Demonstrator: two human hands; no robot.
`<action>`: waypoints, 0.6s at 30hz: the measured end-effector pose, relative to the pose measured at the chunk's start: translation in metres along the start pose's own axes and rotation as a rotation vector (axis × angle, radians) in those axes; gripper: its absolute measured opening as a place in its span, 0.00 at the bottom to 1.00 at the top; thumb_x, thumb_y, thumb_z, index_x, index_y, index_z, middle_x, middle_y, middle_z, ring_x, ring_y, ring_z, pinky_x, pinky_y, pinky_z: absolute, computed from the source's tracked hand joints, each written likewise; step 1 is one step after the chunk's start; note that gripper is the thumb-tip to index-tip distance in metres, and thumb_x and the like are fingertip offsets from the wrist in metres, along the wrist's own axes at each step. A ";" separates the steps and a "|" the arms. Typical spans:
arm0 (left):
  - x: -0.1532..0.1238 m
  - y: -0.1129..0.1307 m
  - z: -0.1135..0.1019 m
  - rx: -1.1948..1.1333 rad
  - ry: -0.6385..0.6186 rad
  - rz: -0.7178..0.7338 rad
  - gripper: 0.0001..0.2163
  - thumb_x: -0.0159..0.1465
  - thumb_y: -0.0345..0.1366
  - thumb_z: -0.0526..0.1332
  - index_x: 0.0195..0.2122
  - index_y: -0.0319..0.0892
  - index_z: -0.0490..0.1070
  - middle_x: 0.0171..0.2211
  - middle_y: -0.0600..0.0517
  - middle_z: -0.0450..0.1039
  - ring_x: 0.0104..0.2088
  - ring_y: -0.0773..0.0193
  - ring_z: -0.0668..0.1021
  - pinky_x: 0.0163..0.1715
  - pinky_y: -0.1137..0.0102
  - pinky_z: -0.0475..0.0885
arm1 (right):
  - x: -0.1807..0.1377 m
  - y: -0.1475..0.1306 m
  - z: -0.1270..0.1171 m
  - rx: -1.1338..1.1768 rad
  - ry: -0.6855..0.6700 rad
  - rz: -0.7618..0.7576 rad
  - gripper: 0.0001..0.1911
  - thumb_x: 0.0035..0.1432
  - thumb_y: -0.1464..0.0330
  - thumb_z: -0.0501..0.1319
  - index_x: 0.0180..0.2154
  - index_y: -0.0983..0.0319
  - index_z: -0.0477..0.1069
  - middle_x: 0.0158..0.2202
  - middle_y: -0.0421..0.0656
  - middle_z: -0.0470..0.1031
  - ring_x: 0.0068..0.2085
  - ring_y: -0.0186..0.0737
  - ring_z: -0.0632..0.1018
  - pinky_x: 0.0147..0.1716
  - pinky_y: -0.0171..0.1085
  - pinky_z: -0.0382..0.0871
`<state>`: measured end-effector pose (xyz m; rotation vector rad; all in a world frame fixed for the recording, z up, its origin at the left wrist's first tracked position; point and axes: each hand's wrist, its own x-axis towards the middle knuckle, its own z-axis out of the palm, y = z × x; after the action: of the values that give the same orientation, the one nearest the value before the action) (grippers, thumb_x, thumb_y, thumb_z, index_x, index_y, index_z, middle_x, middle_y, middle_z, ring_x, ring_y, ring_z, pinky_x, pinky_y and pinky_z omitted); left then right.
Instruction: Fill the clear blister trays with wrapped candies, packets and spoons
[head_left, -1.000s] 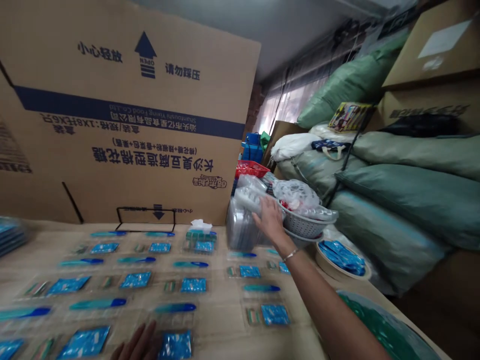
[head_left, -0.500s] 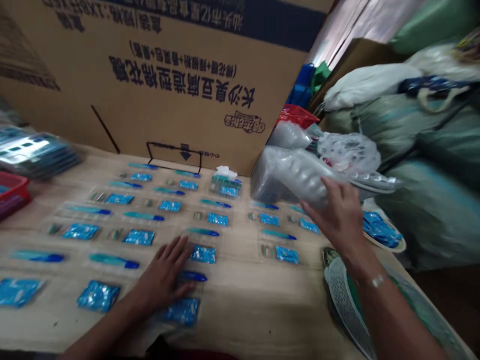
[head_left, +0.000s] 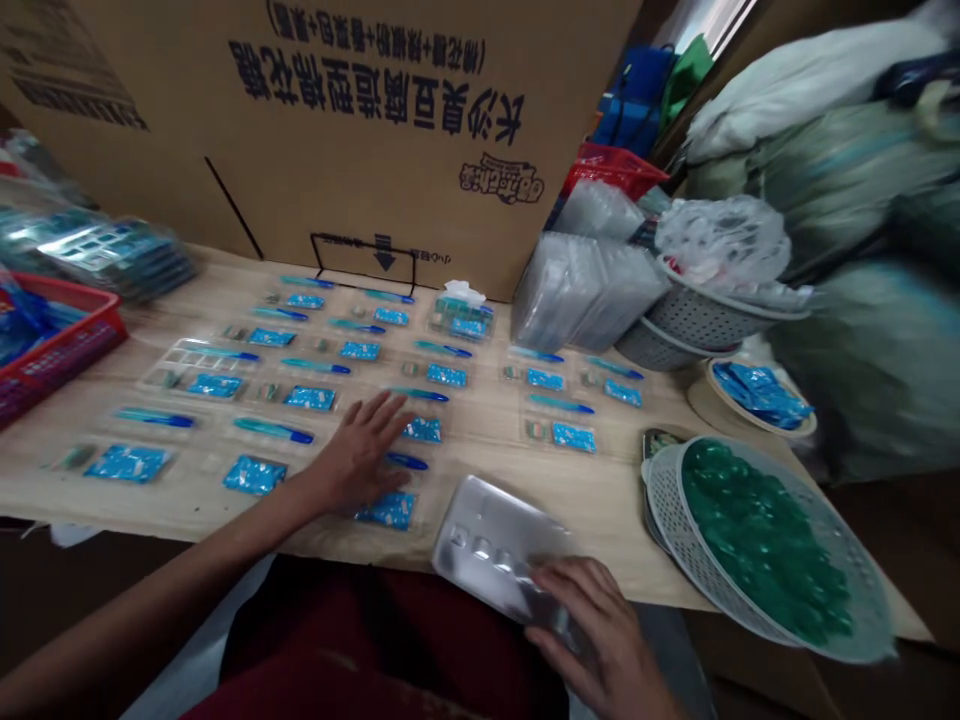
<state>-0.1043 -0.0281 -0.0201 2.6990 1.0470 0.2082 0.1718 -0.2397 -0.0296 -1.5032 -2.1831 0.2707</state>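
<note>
The right hand has brought the silver plastic tray down from the clear stack at 1 o'clock. The tray now sits at 6 o'clock, over the near edge of the table. The fingers curl over the tray's lower corner, gripping it (the thumb is hidden, so I can't tell if it's a true pinch). The left hand lies spread flat, fingers apart, at the packets and just beside a blue stick, much as before.

At 4 o'clock, a white colander holds glossy green pieces. At 2 o'clock, nested colanders carry a plastic bag, and a shallow dish holds blue packets. A red basket at 9 o'clock also holds blue packets. A cardboard box stands behind the table at 12 o'clock.
</note>
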 end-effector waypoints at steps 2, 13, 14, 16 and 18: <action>0.005 0.024 -0.003 -0.139 -0.064 0.146 0.34 0.57 0.52 0.60 0.61 0.41 0.55 0.64 0.39 0.51 0.65 0.45 0.51 0.60 0.48 0.49 | 0.012 -0.002 -0.006 0.086 -0.043 0.031 0.12 0.58 0.63 0.61 0.44 0.58 0.66 0.37 0.44 0.72 0.40 0.43 0.72 0.37 0.41 0.68; 0.021 0.074 0.018 -0.456 -0.265 0.435 0.42 0.41 0.60 0.67 0.53 0.41 0.63 0.50 0.42 0.64 0.49 0.48 0.67 0.51 0.56 0.64 | 0.041 -0.016 -0.014 0.156 -0.200 0.173 0.17 0.45 0.64 0.71 0.35 0.59 0.66 0.31 0.38 0.70 0.36 0.41 0.70 0.34 0.37 0.62; 0.021 0.072 0.017 -0.465 -0.274 0.434 0.41 0.42 0.60 0.66 0.53 0.41 0.63 0.49 0.43 0.64 0.49 0.50 0.67 0.50 0.57 0.65 | 0.040 -0.017 -0.015 0.166 -0.197 0.180 0.15 0.47 0.65 0.70 0.35 0.59 0.66 0.31 0.37 0.70 0.36 0.41 0.70 0.34 0.37 0.62; 0.022 0.071 0.015 -0.482 -0.289 0.444 0.39 0.44 0.59 0.66 0.53 0.42 0.63 0.49 0.43 0.64 0.48 0.51 0.66 0.49 0.59 0.65 | 0.039 -0.018 -0.015 0.176 -0.183 0.186 0.13 0.50 0.66 0.68 0.35 0.59 0.66 0.33 0.38 0.70 0.38 0.41 0.70 0.36 0.38 0.63; 0.022 0.071 0.014 -0.489 -0.294 0.448 0.38 0.46 0.58 0.65 0.54 0.41 0.62 0.50 0.43 0.64 0.49 0.51 0.66 0.50 0.59 0.64 | 0.038 -0.018 -0.015 0.183 -0.173 0.180 0.12 0.52 0.66 0.66 0.37 0.59 0.66 0.36 0.40 0.70 0.40 0.42 0.70 0.37 0.39 0.64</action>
<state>-0.0388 -0.0663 -0.0134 2.3709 0.2524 0.1179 0.1529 -0.2133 0.0011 -1.6241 -2.0871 0.6640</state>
